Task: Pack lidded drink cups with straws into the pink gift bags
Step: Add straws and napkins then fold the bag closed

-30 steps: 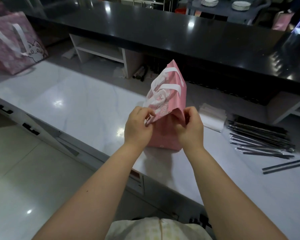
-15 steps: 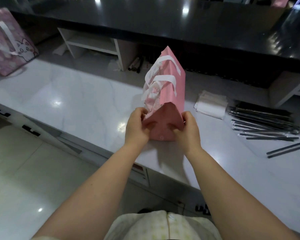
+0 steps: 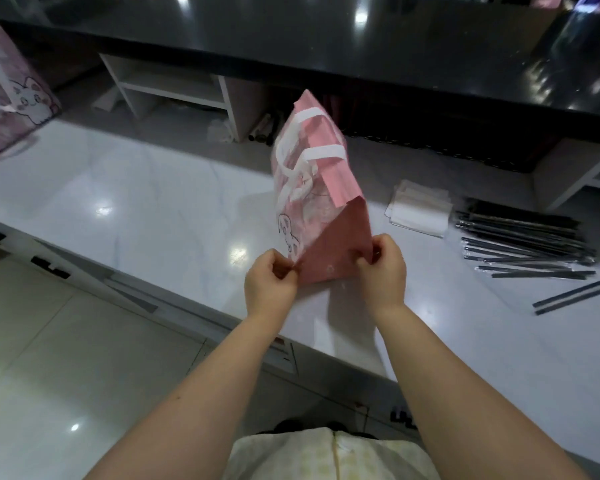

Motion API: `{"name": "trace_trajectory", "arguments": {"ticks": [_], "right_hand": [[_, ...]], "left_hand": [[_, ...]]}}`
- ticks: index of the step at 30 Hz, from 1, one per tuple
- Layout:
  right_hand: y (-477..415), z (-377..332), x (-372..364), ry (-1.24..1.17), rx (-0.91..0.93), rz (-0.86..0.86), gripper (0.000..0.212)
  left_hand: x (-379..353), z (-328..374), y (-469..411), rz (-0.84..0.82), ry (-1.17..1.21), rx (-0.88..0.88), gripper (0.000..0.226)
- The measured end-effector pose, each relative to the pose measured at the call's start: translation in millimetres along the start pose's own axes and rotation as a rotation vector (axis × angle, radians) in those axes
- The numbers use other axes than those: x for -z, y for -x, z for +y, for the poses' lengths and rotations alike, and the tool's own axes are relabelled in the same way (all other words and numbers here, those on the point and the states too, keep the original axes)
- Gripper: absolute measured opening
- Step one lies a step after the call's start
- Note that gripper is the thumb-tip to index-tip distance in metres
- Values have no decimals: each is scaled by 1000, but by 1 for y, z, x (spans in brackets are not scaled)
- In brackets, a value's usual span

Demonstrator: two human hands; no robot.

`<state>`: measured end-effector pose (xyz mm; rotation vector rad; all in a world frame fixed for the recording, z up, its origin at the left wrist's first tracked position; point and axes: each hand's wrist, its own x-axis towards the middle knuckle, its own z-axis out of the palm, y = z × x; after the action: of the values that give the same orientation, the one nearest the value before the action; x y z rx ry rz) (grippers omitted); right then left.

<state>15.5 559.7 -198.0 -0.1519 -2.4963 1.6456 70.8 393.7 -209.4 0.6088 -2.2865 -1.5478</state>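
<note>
A pink gift bag (image 3: 317,188) with white ribbon handles and a cat drawing is held above the white counter (image 3: 146,209), its bottom end toward me and its handles pointing away. My left hand (image 3: 269,284) pinches the left corner of the bag's bottom. My right hand (image 3: 383,270) pinches the right corner. The bottom panel is spread into a triangle between them. A pile of wrapped black straws (image 3: 523,240) lies on the counter to the right. No drink cups are in view.
A second pink cat bag (image 3: 11,95) stands at the far left of the counter. A stack of white napkins (image 3: 418,211) lies beside the straws. A black raised counter (image 3: 326,39) runs along the back, with white shelves (image 3: 174,84) under it. Two loose straws (image 3: 575,295) lie at the right edge.
My hands have moved apart to the bag's bottom corners, and the bottom panel has spread wider. The bag has tipped further away from me.
</note>
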Motion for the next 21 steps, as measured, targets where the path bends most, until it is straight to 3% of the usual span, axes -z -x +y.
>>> {"name": "trace_trajectory", "arguments": {"ticks": [4, 7, 10, 15, 18, 21], "right_hand": [[9, 4, 6, -115, -168, 195, 53], [17, 11, 24, -390, -145, 85, 24], [18, 10, 35, -380, -95, -39, 16], [8, -6, 19, -268, -83, 5, 22], [3, -17, 8, -279, -90, 56, 23], [-2, -18, 2, -337, -151, 125, 24]], "left_hand": [[-27, 8, 32, -212, 32, -139, 23], [-42, 12, 46, -454, 36, -272, 42], [-37, 14, 41, -290, 124, -223, 43], [10, 13, -29, 177, 299, -47, 34], [30, 14, -76, 142, 241, -19, 55], [32, 14, -99, -43, 185, 20, 50]]}}
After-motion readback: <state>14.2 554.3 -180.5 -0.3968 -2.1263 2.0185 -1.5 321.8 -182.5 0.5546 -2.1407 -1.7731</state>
